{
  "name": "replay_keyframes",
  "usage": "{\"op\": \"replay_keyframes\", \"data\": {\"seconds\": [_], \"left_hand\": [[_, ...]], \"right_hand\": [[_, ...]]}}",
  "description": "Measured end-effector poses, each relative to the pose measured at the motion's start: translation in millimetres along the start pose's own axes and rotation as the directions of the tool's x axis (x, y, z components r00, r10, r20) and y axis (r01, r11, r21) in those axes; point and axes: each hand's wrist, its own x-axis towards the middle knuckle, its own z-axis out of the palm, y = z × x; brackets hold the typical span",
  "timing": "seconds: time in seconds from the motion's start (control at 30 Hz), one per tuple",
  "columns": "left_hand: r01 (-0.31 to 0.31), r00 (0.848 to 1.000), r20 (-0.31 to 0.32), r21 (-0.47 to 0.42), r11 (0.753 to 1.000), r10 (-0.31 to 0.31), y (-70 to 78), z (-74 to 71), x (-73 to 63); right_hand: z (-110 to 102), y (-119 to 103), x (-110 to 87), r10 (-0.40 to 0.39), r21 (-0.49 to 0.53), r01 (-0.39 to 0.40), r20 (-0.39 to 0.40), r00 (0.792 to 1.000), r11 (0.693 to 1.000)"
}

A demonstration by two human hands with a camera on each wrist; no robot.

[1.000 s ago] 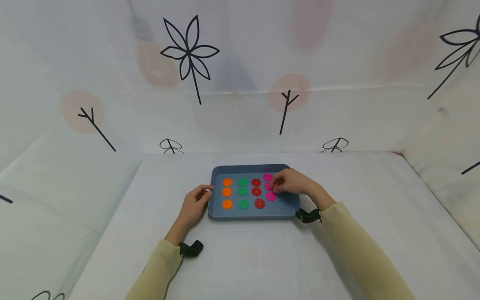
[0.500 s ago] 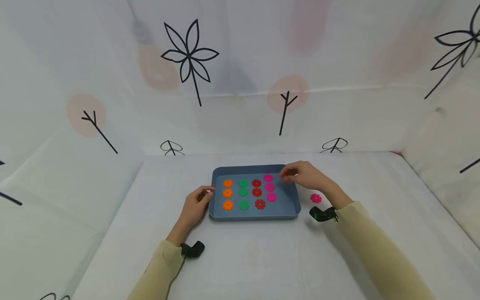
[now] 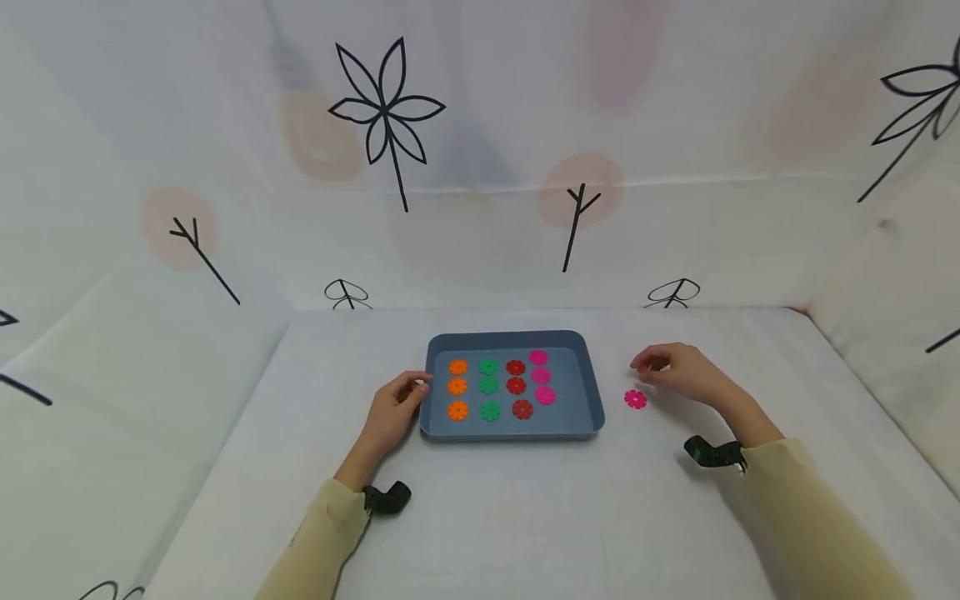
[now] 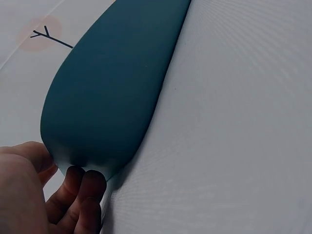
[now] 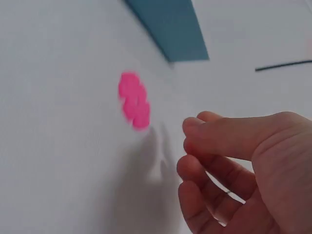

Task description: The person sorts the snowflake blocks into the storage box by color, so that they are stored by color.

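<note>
A blue-grey tray (image 3: pixel 513 436) carries flat notched discs in columns: orange (image 3: pixel 457 387), green (image 3: pixel 489 385), red (image 3: pixel 516 386) and pink (image 3: pixel 542 376). My left hand (image 3: pixel 393 410) holds the tray's left edge; in the left wrist view its curled fingertips (image 4: pixel 92 181) meet the tray wall (image 4: pixel 105 92). Right of the tray, a single pink disc (image 3: pixel 635 399) lies on the white cloth. Just beyond and right of that disc is my right hand (image 3: pixel 686 372), its fingers loosely bent with nothing visible between them. The right wrist view shows it apart from the disc (image 5: pixel 134 101).
A white cloth (image 3: pixel 510 517) covers the table. Behind it and along both sides hangs a pale curtain (image 3: pixel 480 242) printed with black plant outlines. Each wrist wears a dark camera mount, the left one (image 3: pixel 387 498) below the tray's left corner.
My right hand has drawn back from the pink column in the tray and moved right, over the table, uncovering the loose pink disc. My left hand has stayed at the tray's edge.
</note>
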Motion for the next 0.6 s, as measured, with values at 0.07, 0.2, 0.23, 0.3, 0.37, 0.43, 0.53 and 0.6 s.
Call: {"op": "replay_keyframes", "data": {"seconds": [0.07,0.2,0.23,0.3,0.37,0.43,0.53,0.6], "left_hand": [[-0.007,1.0,-0.001,0.007,1.0,0.007,-0.1,0.3,0.7],[-0.012,1.0,-0.005,0.023,1.0,0.012,0.2,-0.4,1.1],[-0.013,1.0,-0.006,0.026,1.0,0.013,0.4,-0.8,1.2],[-0.012,1.0,-0.008,0.026,1.0,0.012,0.7,-1.8,1.4],[-0.012,1.0,-0.006,0.023,1.0,0.012,0.8,-2.6,1.8],[-0.011,1.0,-0.001,0.019,1.0,0.011,0.4,-2.7,2.2],[-0.004,1.0,0.006,0.02,1.0,0.004,-1.4,-1.6,2.4],[-0.001,1.0,0.008,0.02,1.0,0.001,-2.3,0.0,2.3]], "right_hand": [[-2.5,10.2,-5.6,0.026,-0.011,-0.026,0.012,1.0,1.0],[-5.2,26.5,-10.6,0.062,0.02,-0.064,0.068,0.996,0.998],[-5.7,28.9,-11.0,0.063,0.037,-0.067,0.083,0.995,0.997],[-6.3,31.6,-11.1,0.064,0.071,-0.072,0.111,0.992,0.995],[-6.6,31.5,-10.9,0.063,0.098,-0.076,0.128,0.99,0.992],[-6.7,29.8,-11.1,0.062,0.105,-0.078,0.141,0.988,0.991],[-6.5,28.2,-12.6,0.063,0.101,-0.079,0.15,0.987,0.992],[-5.4,29.6,-14.4,0.071,0.09,-0.084,0.145,0.987,0.992]]}}
